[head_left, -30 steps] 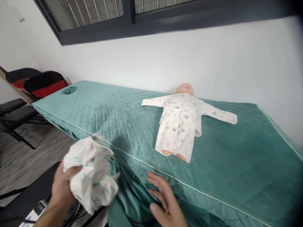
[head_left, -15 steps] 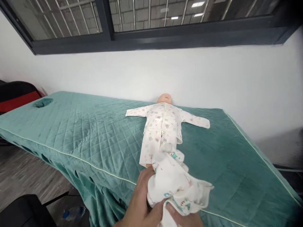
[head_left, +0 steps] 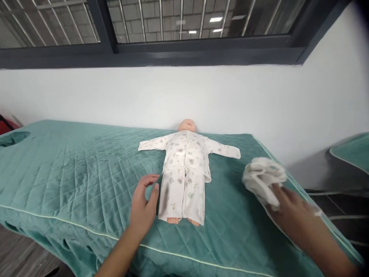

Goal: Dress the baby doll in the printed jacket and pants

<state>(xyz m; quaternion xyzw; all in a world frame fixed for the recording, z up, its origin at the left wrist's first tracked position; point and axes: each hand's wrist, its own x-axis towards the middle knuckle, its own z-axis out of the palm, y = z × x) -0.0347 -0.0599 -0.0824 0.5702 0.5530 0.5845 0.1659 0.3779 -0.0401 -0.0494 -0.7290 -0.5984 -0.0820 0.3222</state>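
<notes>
A baby doll (head_left: 187,125) lies on its back near the wall, arms stretched out to both sides. It wears a white printed top (head_left: 186,152) and matching white trousers (head_left: 182,194), with its feet showing at the hems. My left hand (head_left: 145,204) hovers beside the trouser leg, fingers curved apart and nothing in them. Over the right side of the bed, my right hand (head_left: 291,211) grips a bunched white printed cloth (head_left: 263,179), somewhat blurred by motion. The cloth's full shape is hidden in its folds.
The bed's green quilted cover (head_left: 95,184) has a face hole (head_left: 14,138) at the far left. A white wall (head_left: 115,96) and a dark window frame (head_left: 178,55) stand behind. Another green-covered surface (head_left: 353,152) shows at the right.
Both hands were together on the cloth in front of the doll's legs. Now my right hand has carried it to the right, and my left hand has let go. The view has shifted right.
</notes>
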